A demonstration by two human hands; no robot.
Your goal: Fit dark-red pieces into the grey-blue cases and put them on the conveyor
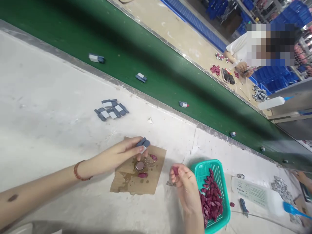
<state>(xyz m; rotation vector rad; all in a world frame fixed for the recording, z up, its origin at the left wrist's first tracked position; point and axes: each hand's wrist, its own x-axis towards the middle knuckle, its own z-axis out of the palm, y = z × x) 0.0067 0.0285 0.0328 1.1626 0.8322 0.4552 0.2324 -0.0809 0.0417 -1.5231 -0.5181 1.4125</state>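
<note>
My left hand (pixel 131 149) is closed on a dark blue-grey plastic part (pixel 143 144) with a light grey face, held above a stained piece of cardboard (pixel 156 175). On the cardboard lie a bottle cap (pixel 139 166) and two maroon pieces, one (pixel 142 175) below the cap and another (pixel 153 157) to its upper right. Between the thumb and fingers of my right hand (pixel 184 182) is a small maroon plastic piece (pixel 175 170). Just right of that hand stands a green plastic basket (pixel 225 198) holding many maroon pieces (pixel 212 198).
Several blue-grey parts (pixel 112 109) lie grouped on the white table (pixel 60 130). Similar parts sit spaced along the green conveyor belt (pixel 161 87). A glue bottle (pixel 258 193) with a blue tip lies at right. Across the belt, another person (pixel 243 48) handles parts.
</note>
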